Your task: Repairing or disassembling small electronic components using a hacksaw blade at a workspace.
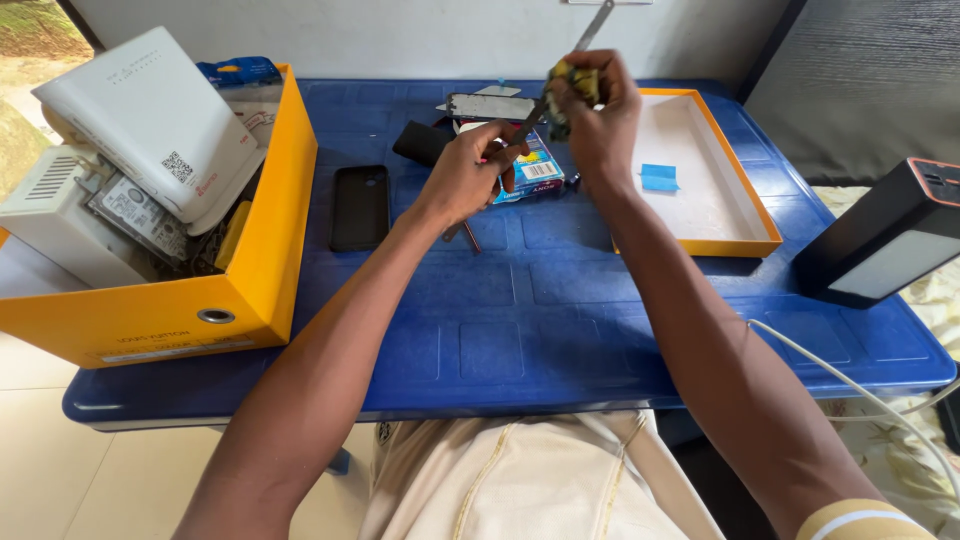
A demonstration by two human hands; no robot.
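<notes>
Left to right: orange box (262, 240) of devices; black phone (360, 207) lying untouched; left hand (470, 175) closed on a long metal tool (560, 75) probing the small yellow-green component (572, 92) pinched in the right hand (600, 115), above the blue table (520, 320). Work appears midway.

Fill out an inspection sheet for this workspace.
Surface: blue plastic table, partly covered.
Job's things: small yellow-and-dark part in right hand; long thin metal tool in left hand.
Clutter: orange box full of white devices; black phone case; shallow orange tray with blue slip; small packet.
Hands: both shut on their items.
Cables: white cable at right.
Surroundings: tiled floor, black box.
</notes>
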